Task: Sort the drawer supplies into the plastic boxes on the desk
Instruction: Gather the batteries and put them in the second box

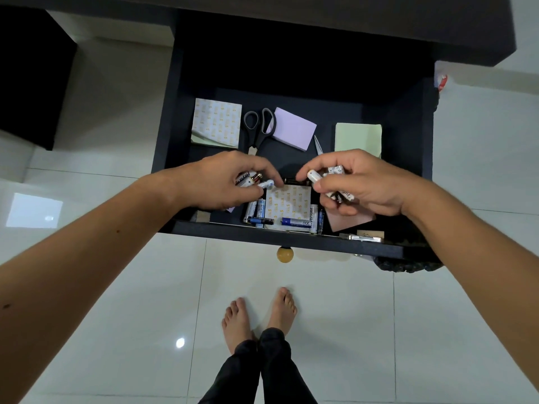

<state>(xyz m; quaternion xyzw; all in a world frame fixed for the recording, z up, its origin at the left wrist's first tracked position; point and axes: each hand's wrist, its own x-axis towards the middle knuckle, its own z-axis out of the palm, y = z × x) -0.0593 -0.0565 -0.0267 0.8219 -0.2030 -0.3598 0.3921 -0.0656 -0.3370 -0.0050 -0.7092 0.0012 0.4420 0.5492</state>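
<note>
An open black drawer [291, 240] holds the supplies. My left hand [224, 182] is closed around a few white batteries [248, 179] over the drawer's front left. My right hand [358, 182] grips a bundle of white batteries [335, 173], one pinched between thumb and forefinger. Between and below the hands lie loose blue and white batteries [294, 221] around a patterned note pad [288, 201]. Further back are black-handled scissors [258, 128], a lilac pad [294, 128], a green pad [358, 138] and a patterned pad [216, 122]. No plastic boxes are in view.
A pink pad [353, 221] lies under my right hand. A metal tip [318, 145] pokes out beside the green pad. The drawer has a round wooden knob [284, 254]. The dark desk top [350, 13] overhangs the drawer's back. My bare feet [259, 316] stand on white tiles.
</note>
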